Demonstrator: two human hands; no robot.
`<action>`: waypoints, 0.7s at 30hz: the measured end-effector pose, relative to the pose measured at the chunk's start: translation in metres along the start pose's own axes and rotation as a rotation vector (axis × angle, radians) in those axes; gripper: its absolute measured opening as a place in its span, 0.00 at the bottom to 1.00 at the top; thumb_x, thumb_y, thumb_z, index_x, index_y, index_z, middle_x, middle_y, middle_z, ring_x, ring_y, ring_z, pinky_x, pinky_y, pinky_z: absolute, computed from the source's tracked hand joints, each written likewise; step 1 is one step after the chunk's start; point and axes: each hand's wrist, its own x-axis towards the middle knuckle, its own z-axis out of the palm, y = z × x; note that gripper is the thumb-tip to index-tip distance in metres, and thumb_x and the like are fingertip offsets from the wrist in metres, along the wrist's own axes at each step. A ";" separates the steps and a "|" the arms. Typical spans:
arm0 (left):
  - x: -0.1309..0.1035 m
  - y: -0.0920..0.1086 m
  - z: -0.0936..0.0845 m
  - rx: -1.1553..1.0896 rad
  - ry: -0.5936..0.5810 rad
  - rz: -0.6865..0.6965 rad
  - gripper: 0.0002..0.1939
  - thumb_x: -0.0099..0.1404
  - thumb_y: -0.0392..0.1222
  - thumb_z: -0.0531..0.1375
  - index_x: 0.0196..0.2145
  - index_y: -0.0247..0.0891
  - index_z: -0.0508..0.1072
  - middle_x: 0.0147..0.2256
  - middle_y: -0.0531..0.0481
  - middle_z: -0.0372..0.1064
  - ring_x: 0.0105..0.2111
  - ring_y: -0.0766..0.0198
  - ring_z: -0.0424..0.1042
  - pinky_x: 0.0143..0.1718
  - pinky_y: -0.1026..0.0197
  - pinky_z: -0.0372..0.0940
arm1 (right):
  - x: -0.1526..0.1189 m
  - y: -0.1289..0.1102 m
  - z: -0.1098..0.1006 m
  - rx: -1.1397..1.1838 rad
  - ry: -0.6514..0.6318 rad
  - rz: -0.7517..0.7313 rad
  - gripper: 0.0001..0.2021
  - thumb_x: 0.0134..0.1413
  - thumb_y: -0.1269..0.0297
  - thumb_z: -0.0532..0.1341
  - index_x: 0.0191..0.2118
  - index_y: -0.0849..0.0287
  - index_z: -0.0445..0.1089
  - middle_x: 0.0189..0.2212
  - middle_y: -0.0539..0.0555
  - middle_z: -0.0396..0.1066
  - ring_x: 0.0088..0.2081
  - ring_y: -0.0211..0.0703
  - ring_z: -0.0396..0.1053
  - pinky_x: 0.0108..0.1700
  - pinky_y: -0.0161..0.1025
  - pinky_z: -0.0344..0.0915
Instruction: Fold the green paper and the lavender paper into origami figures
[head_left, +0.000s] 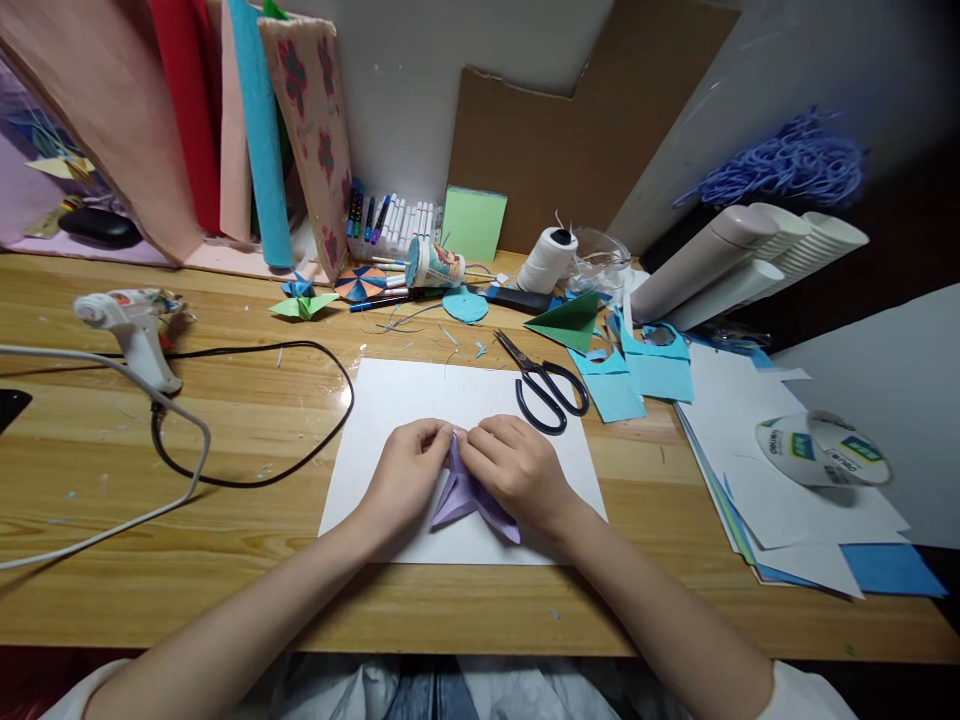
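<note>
Between my two hands is a folded piece of purple paper, its two lower points spreading toward me and its narrow top pinched. My left hand grips the top from the left with thumb and finger. From the right, my right hand is closed on the same paper, its curled fingers covering part of it. Under both hands lies a white sheet. Black-handled scissors rest across the sheet's upper right corner, apart from my right hand.
A glue gun with a looping black cord stands at the left. Behind are folded paper pieces, a thread spool and cyan paper scraps. Stacked paper with a tape roll lies at the right.
</note>
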 end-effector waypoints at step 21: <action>-0.005 0.016 -0.009 0.244 0.029 0.341 0.12 0.66 0.39 0.51 0.34 0.37 0.74 0.32 0.49 0.68 0.35 0.64 0.67 0.37 0.64 0.59 | -0.007 0.026 -0.010 1.587 -0.395 1.045 0.11 0.48 0.59 0.63 0.33 0.62 0.73 0.29 0.51 0.71 0.31 0.36 0.67 0.37 0.34 0.64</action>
